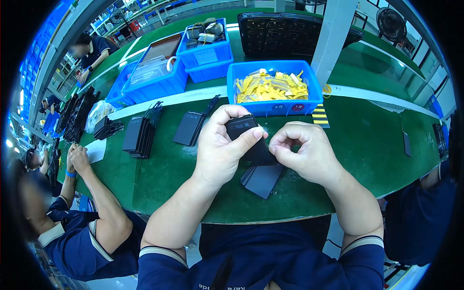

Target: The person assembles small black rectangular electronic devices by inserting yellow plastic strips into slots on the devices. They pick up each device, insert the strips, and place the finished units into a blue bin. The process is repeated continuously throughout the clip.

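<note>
My left hand (218, 151) is wrapped round a flat black battery pack (240, 126), with the thumb across its printed face. The pack is tilted above the green table. Close to the pack's right edge, my right hand (309, 152) is closed, thumb and forefinger tips pinched together. Whatever lies between those tips is too small to make out. Under my hands, more flat black packs (265, 181) lie overlapping on the table, partly hidden by the held one.
A blue bin (316, 99) of yellow strips stands behind my hands. Stacked black packs with leads (137, 135) and another small stack (189, 128) lie to the left. Further blue bins (205, 60) stand behind. A co-worker's hands (78, 157) are at the left; a post (331, 41) rises behind.
</note>
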A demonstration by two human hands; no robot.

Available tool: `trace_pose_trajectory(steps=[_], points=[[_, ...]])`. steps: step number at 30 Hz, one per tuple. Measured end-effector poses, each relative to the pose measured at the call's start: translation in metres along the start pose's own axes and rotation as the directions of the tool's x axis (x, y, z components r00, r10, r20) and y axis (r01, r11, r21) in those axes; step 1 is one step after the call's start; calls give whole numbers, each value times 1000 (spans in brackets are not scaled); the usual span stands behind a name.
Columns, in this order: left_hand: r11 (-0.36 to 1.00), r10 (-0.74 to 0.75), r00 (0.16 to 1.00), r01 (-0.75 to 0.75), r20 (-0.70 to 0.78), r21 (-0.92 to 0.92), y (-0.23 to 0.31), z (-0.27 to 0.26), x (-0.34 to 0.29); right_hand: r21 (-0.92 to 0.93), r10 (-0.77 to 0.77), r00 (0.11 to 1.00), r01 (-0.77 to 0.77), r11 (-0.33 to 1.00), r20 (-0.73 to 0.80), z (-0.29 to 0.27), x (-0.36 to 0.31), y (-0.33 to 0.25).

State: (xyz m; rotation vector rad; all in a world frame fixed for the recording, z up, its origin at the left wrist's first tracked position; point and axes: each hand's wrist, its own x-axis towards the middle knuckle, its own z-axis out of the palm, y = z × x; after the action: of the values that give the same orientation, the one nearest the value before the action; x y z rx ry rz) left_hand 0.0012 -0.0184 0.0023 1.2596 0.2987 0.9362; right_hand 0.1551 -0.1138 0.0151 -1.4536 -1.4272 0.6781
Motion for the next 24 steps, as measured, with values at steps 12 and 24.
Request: trace_pose_trajectory(steps=[12, 24], points=[[948, -63, 993, 90, -95, 306, -5, 5, 1, -357, -147, 982, 96, 929, -119, 14, -6, -1], [620, -62, 956, -189, 287, 762, -10, 5, -2, -188, -49, 976, 9, 982, -212, -8, 6, 7]])
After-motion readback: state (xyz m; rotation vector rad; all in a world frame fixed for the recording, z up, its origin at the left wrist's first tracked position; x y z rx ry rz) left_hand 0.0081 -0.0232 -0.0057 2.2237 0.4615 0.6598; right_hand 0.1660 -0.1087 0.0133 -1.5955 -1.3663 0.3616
